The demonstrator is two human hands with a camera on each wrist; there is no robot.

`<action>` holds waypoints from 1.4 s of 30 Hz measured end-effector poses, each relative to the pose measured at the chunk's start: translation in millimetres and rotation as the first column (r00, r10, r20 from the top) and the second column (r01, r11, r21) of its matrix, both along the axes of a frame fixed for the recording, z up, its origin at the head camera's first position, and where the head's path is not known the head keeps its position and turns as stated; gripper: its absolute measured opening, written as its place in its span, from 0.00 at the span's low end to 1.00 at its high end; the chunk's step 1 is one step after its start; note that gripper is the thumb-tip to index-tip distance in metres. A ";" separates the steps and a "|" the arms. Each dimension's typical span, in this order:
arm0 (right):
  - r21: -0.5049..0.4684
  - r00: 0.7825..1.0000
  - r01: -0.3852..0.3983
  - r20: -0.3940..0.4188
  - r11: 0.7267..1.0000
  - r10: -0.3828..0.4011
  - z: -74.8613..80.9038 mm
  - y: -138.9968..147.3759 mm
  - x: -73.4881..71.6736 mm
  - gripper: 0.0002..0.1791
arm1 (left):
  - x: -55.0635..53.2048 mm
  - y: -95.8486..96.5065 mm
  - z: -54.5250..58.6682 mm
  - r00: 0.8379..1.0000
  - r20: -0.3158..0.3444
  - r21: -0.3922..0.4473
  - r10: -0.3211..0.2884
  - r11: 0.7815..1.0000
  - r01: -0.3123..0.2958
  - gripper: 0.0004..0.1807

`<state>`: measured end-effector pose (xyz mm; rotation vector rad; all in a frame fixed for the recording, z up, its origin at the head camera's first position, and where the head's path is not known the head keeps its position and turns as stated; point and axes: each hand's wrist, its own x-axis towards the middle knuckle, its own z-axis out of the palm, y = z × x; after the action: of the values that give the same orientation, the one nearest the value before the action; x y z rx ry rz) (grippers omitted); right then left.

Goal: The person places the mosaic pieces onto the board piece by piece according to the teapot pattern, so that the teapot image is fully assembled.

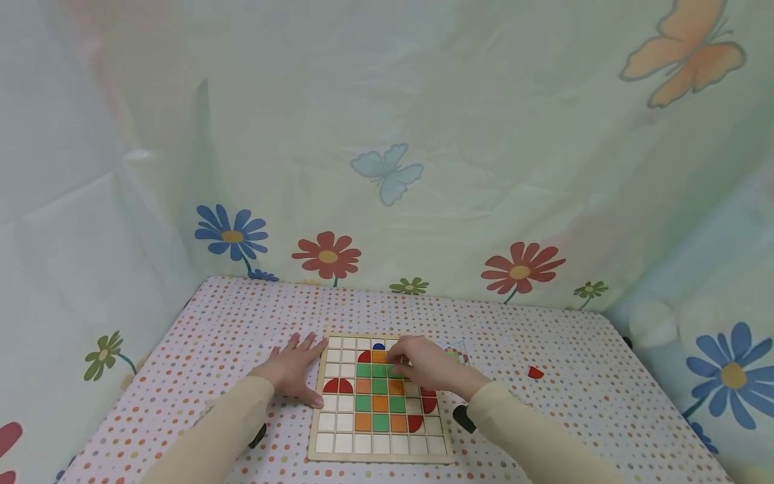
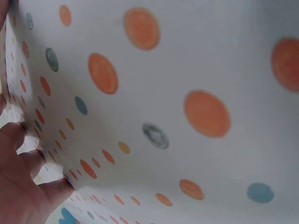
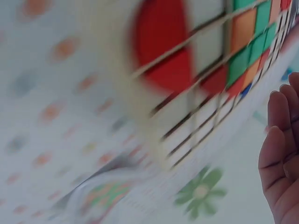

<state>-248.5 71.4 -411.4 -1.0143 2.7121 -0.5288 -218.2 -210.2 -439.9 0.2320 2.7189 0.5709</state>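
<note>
A square wooden grid board (image 1: 381, 460) lies on the dotted table cover, partly filled with green, orange and red pieces. My left hand (image 1: 293, 372) is spread along the board's left edge, its thumb on the frame. The left wrist view shows some fingers of this hand (image 2: 28, 172) against the dotted cover. Over the board's upper right cells, my right hand (image 1: 423, 363) reaches down with bent fingers, hiding several cells. A green piece (image 1: 393, 370) lies under its thumb. In the right wrist view, the loosely bent fingers (image 3: 275, 154) show nothing between them.
A red piece (image 1: 535, 372) lies loose on the cover to the right. A printed sheet (image 1: 455, 351) lies partly behind the right hand. A blue piece (image 1: 378, 347) is near the board's top. A flowered backdrop (image 1: 423, 235) rises behind the table.
</note>
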 end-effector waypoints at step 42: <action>0.076 0.775 0.630 -0.006 0.773 -0.631 -26.5 222.4 7.2 0.22 | -3.9 -3.9 -4.2 0.999 -0.022 -0.016 -0.048 0.999 0.048 0.67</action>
<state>-241.4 293.9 -437.9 -0.0314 2.9870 -0.5195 -222.1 -214.1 -444.1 0.3007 2.7301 0.5371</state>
